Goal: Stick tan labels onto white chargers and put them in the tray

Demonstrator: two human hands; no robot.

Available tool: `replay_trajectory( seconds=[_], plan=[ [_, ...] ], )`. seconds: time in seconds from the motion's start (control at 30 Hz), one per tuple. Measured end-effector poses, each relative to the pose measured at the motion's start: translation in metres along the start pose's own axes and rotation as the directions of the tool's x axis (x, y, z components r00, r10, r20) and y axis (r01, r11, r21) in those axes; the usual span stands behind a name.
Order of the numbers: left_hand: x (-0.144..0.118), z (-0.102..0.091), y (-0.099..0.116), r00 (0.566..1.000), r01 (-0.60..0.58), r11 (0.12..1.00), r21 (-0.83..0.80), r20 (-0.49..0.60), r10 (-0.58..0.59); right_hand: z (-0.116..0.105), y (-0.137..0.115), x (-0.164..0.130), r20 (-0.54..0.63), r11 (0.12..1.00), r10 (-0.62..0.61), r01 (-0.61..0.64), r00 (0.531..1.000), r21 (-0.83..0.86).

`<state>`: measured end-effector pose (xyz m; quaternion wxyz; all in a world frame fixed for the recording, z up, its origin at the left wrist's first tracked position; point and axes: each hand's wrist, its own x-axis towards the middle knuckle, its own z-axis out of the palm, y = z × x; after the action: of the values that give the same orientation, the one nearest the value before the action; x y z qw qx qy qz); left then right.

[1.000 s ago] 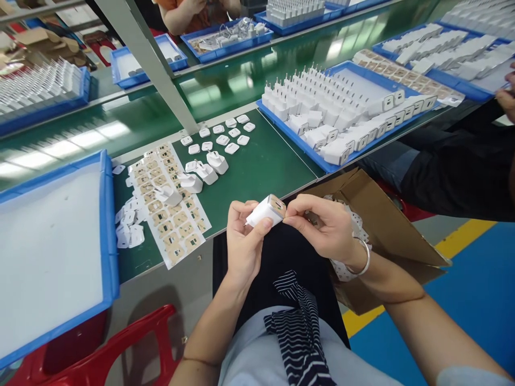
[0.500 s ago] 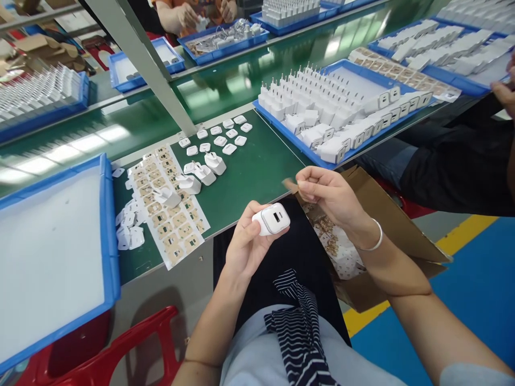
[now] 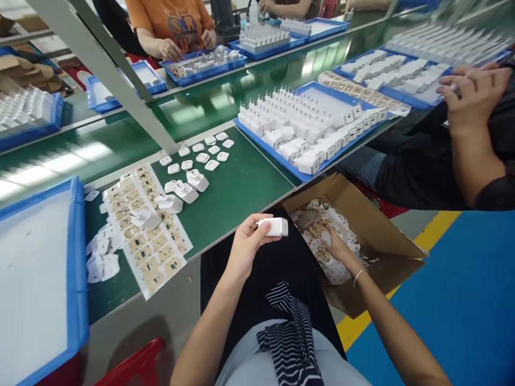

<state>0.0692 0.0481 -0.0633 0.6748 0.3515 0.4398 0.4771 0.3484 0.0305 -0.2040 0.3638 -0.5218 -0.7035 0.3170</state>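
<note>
My left hand point(image 3: 247, 241) is closed around a white charger plug point(image 3: 276, 227), held in front of the table's near edge with its port end turned to the right. Down inside the cardboard box point(image 3: 378, 230), my right hand point(image 3: 337, 245) is at the brown and white scraps point(image 3: 317, 228); its fingers show too poorly to tell what they hold. On the green table lie several white chargers point(image 3: 185, 190), small white covers point(image 3: 202, 157) and a sheet of brown adhesive pieces point(image 3: 139, 244), with one charger point(image 3: 145, 217) resting on the sheet.
A blue tray point(image 3: 300, 174) of chargers stands at the right on the table; another blue tray point(image 3: 76, 257) is at the left. A metal post point(image 3: 108, 75) rises by the belt. A co-worker's hands point(image 3: 475, 94) are at the right, and another person point(image 3: 173, 32) sits across.
My right hand has gone from beside the table edge down into the cardboard box. The charger in my left hand has turned so its port end faces right. The camera view has shifted.
</note>
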Motion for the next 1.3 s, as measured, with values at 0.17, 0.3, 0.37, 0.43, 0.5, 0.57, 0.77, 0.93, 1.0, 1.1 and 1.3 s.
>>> replay_trajectory(
  seconds=[0.17,0.3,0.37,0.43,0.5,0.57,0.77,0.93,1.0,1.1,1.3],
  plan=[
    [0.017,0.026,-0.009,0.997,-0.081,0.983,0.163,0.0,0.082,-0.013,-0.097,0.024,0.002,0.978,-0.074,0.073,0.997,0.196],
    [0.022,0.038,-0.01,0.994,-0.107,0.976,0.188,0.057,0.098,-0.022,-0.144,0.045,-0.196,0.962,-0.257,0.27,0.946,0.045],
    [0.022,0.036,-0.008,0.991,-0.128,0.972,0.196,0.064,0.118,-0.027,-0.147,0.054,-0.157,0.953,-0.295,0.302,0.943,0.027],
    [0.021,0.027,-0.006,0.983,-0.182,0.958,0.22,0.032,0.18,-0.036,-0.143,0.066,-0.055,0.955,-0.283,0.287,0.958,0.073],
    [0.019,0.013,-0.005,0.958,-0.259,0.922,0.288,-0.049,0.284,-0.051,-0.137,0.084,-0.035,0.962,-0.247,0.25,0.968,0.111],
    [0.017,-0.004,-0.004,0.912,-0.311,0.878,0.364,-0.144,0.383,-0.069,-0.133,0.11,-0.144,0.973,-0.213,0.224,0.966,0.063],
    [0.008,-0.035,-0.006,0.875,-0.34,0.862,0.376,-0.208,0.437,-0.106,-0.127,0.209,-0.383,0.92,-0.141,-0.022,0.913,-0.392],
    [0.007,-0.033,-0.007,0.884,-0.33,0.875,0.355,-0.21,0.419,-0.097,-0.115,0.251,-0.395,0.864,-0.04,-0.166,0.918,-0.475],
    [0.008,-0.032,-0.008,0.881,-0.338,0.865,0.37,-0.198,0.429,-0.093,-0.11,0.254,-0.371,0.851,-0.006,-0.19,0.929,-0.489],
    [0.009,-0.034,-0.011,0.873,-0.369,0.843,0.391,-0.165,0.458,-0.094,-0.106,0.253,-0.34,0.825,0.045,-0.227,0.939,-0.517],
    [0.005,-0.037,-0.012,0.885,-0.383,0.846,0.371,-0.116,0.451,-0.095,-0.14,0.226,-0.345,0.815,-0.125,-0.102,0.93,-0.571]
  ],
)
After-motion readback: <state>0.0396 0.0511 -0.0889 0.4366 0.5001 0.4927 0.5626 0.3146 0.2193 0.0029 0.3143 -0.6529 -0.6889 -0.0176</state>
